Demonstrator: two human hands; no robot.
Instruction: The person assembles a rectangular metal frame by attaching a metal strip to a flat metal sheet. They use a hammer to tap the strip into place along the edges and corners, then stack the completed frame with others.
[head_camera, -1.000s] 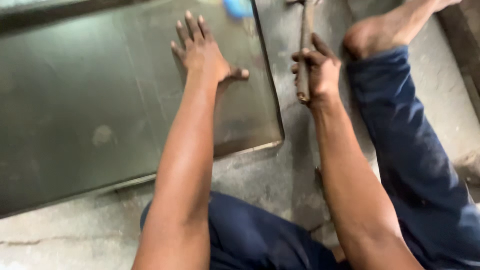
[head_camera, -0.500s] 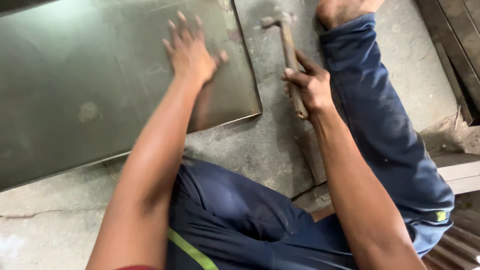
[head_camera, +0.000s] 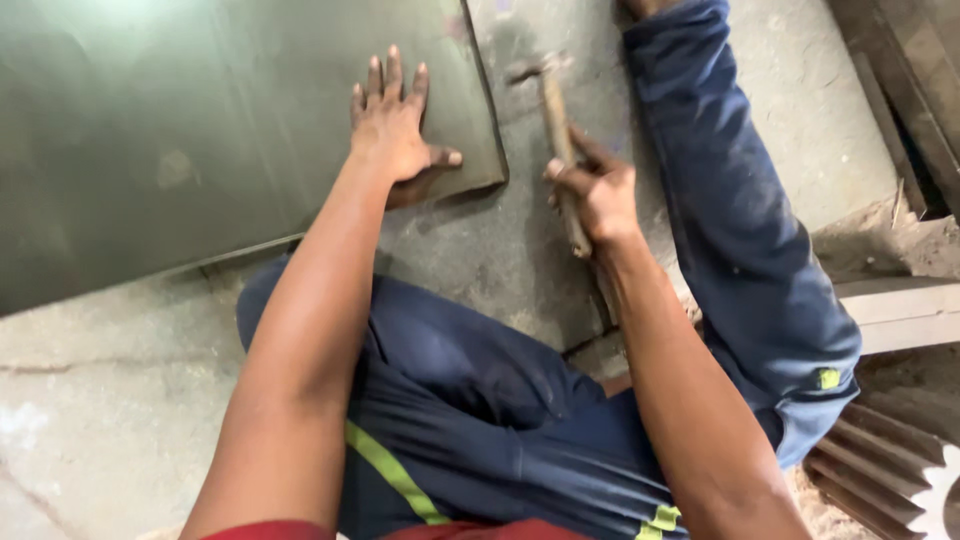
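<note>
Rough grey concrete floor fills the scene, stained and cracked, with a thin crack line running across its lower left part. On it lies a large flat sheet of dull grey-green metal, which takes up the upper left of the view; its near right corner sits just beside the left hand.

The left hand is spread flat on the metal sheet, palm down, fingers straight and slightly fanned, thumb stretched out to the side close to the sheet's lower edge. It grips nothing; it simply presses on the surface near the corner.

The right hand is clenched around the worn wooden handle of a hammer. The handle runs up and away from the fist, and the dark metal head shows blurred at the far end, over bare concrete just to the right of the sheet's right edge. Whether the head touches the floor cannot be told.

Both forearms are bare. The person sits on the floor in dark blue work trousers with yellow-green reflective stripes, one leg stretched out along the right side of the hammer, the other bent below the sheet.

At the right edge lie pale wooden planks, and in the lower right corner shows part of a ridged grey metal piece, like a large toothed wheel.
</note>
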